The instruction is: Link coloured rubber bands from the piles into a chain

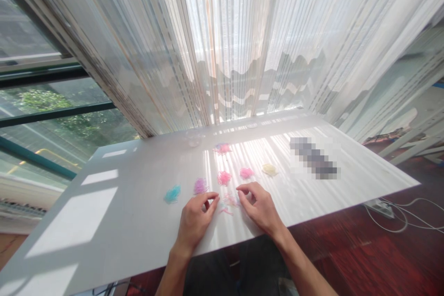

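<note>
My left hand [198,215] is over the white table, thumb and forefinger pinched; anything between them is too small to make out. My right hand [257,203] has its thumb and forefinger slightly apart, with nothing visible between them. Between the hands lies a loose mixed pile [229,200] of thin pinkish strips. Beyond it sit a red-pink pile [224,177], a bright pink pile [246,173] and a pale yellow pile [269,169]. A purple pile [200,186] is just past my left hand, and a teal pile [172,194] lies farther left. Another mixed pile [223,149] is farther back.
The white table [138,222] reaches a striped sheer curtain [229,46] at the back. A pixelated dark object [315,159] lies at the right. A clear round item [194,138] stands near the back edge. White cables [404,222] are on the floor at right.
</note>
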`<state>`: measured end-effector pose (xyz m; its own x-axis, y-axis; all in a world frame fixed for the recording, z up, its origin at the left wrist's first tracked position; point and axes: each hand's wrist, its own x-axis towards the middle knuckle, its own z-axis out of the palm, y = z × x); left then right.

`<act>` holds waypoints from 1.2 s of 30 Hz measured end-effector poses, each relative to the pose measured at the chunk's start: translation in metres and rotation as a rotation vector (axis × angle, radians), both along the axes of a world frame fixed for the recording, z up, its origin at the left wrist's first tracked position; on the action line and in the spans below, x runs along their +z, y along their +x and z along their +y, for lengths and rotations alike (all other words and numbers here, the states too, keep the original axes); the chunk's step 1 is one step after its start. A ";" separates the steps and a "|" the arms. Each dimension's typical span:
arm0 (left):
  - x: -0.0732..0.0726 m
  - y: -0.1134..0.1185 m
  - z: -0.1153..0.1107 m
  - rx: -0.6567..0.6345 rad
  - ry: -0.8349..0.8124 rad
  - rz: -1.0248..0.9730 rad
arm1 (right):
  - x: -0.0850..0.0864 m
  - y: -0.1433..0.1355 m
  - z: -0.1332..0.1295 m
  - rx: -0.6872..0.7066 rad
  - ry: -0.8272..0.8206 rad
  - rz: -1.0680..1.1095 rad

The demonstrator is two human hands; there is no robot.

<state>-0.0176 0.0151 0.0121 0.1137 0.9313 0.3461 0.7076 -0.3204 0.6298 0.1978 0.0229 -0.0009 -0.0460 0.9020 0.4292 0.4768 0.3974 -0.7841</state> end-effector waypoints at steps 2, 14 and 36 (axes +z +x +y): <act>-0.002 0.002 -0.001 -0.009 0.012 -0.005 | 0.001 0.000 0.001 0.076 0.070 -0.096; -0.014 0.004 -0.005 -0.087 0.112 -0.007 | -0.003 -0.002 0.002 0.156 0.099 -0.251; -0.010 0.029 -0.016 -0.064 0.105 -0.124 | 0.006 0.003 -0.003 0.142 -0.073 0.006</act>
